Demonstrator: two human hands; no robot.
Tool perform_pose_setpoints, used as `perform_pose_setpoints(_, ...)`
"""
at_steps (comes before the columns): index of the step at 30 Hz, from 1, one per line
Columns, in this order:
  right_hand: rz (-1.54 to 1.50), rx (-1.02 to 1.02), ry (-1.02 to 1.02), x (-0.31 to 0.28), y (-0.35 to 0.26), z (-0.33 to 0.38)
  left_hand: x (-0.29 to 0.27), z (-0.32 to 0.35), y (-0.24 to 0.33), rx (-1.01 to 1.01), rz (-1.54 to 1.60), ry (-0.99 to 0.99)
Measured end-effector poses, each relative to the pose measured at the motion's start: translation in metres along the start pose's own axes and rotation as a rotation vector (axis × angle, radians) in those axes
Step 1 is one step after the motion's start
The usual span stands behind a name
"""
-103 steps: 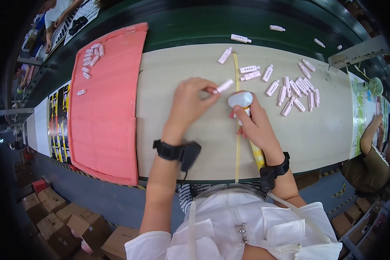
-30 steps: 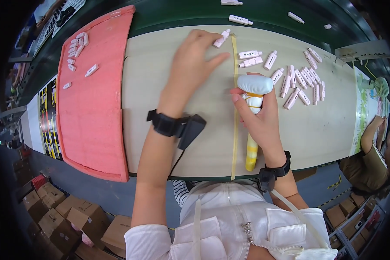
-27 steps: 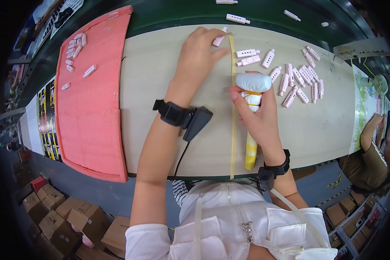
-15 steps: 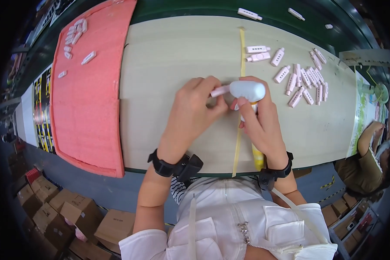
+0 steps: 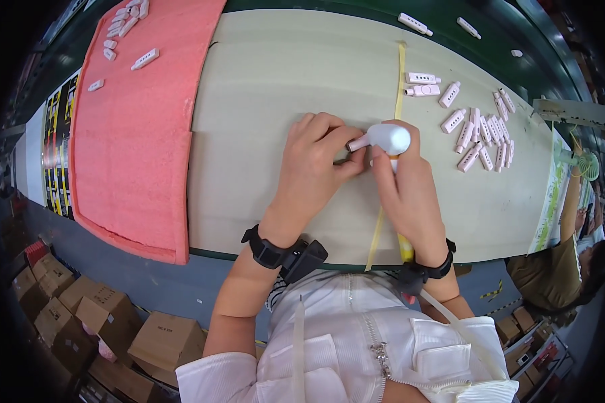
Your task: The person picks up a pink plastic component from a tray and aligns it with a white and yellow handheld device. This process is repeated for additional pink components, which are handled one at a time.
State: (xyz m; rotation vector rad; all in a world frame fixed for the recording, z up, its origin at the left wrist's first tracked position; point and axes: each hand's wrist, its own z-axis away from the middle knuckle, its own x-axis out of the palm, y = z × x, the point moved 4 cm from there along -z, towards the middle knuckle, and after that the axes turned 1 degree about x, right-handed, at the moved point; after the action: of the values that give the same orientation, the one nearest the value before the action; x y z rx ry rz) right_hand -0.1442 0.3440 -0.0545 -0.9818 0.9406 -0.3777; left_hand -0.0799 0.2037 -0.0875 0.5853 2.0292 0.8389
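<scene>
My left hand (image 5: 309, 168) is closed, its fingertips pinching a small pale pink piece (image 5: 359, 142) with a dark end. That piece meets the head of a white rounded device (image 5: 391, 138), around which my right hand (image 5: 415, 188) is closed. An orange band shows under the device's head; the fingers hide much of its body, so its exact kind is unclear. Both hands are just above the grey work mat (image 5: 275, 74), by a yellow tape strip (image 5: 400, 87). Beyond my right hand lie several pale pink bottle-shaped pieces (image 5: 468, 158) with dark markings.
A pink padded mat (image 5: 141, 141) covers the left side, with several small pink pieces (image 5: 145, 59) on it. Near my right wrist is a yellow object (image 5: 405, 247). More pieces (image 5: 415, 24) lie on the green surface behind. Another person (image 5: 551, 269) is at the right.
The whole view has shifted slightly. My hands have drawn a little closer together, and the pink piece's dark end now shows at my left fingertips. Both grips stay closed.
</scene>
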Motion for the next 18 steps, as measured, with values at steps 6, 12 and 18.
perform_pose_setpoints(6, -0.367, 0.154, 0.181, -0.019, 0.017, -0.005, -0.004, -0.005, 0.007, -0.154, 0.248, -0.027)
perform_pose_setpoints(12, -0.533, 0.070, 0.163, -0.015, 0.011, -0.005, 0.002, 0.001, 0.005, -0.567, 0.914, -0.092)
perform_pose_setpoints(18, -0.538, 0.001, 0.140, -0.013, 0.010, -0.002, 0.000, 0.002, 0.001, -0.637, 0.842, -0.135)
